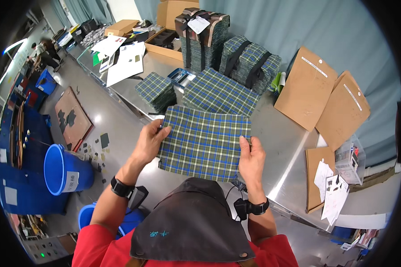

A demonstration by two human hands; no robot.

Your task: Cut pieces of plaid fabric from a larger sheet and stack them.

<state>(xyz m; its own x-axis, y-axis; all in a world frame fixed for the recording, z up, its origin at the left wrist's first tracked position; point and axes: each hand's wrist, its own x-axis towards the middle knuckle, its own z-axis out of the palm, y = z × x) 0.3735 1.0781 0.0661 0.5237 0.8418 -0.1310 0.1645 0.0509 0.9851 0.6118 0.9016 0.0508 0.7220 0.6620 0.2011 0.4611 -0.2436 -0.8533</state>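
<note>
A rectangular piece of blue, green and white plaid fabric point(204, 143) is stretched between my two hands over the near edge of the metal table. My left hand point(149, 141) pinches its left side, thumb on top. On the opposite side my right hand point(252, 159) grips the right edge the same way. Just beyond lies a stack of larger plaid pieces point(223, 92), partly covered by the held piece. To its left stands a stack of smaller plaid squares point(155, 87). Behind are a plaid bundle point(257, 60) with black straps and a taller strapped bundle point(189, 49) with a paper tag.
Beside the stacks sits a small blue tray point(177, 76). Brown envelopes point(306, 91) lie at the right, near a clear plastic box point(349, 162). Papers point(125, 70) and an open cardboard box point(167, 53) are at the far left. A blue bin point(58, 171) stands on the scrap-strewn floor.
</note>
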